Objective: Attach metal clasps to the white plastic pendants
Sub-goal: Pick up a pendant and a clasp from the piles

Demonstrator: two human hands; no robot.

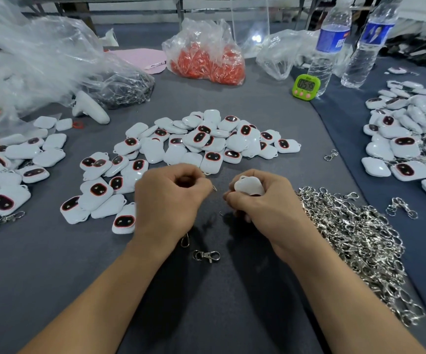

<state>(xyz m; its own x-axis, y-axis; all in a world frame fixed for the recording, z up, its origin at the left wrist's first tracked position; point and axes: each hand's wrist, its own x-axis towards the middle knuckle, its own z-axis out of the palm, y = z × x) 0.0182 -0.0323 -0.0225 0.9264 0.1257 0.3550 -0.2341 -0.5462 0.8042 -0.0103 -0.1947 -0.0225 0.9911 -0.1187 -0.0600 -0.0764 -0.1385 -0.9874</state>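
The right hand gripped one white plastic pendant, fingers curled round its shell, just above the tabletop. The left hand was closed, its fingers pinching a metal clasp. Only a thin wire tip of the clasp showed, near the pendant but apart from it. The pendant looked light, hard and smooth, likely slippery, so best held by its flat sides with its small loop left free. The clasp seemed tiny and stiff and would want a firm pinch close to the ring.

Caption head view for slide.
Left hand pinches a clasp, right hand grips a white pendant, clasp pile alongside.
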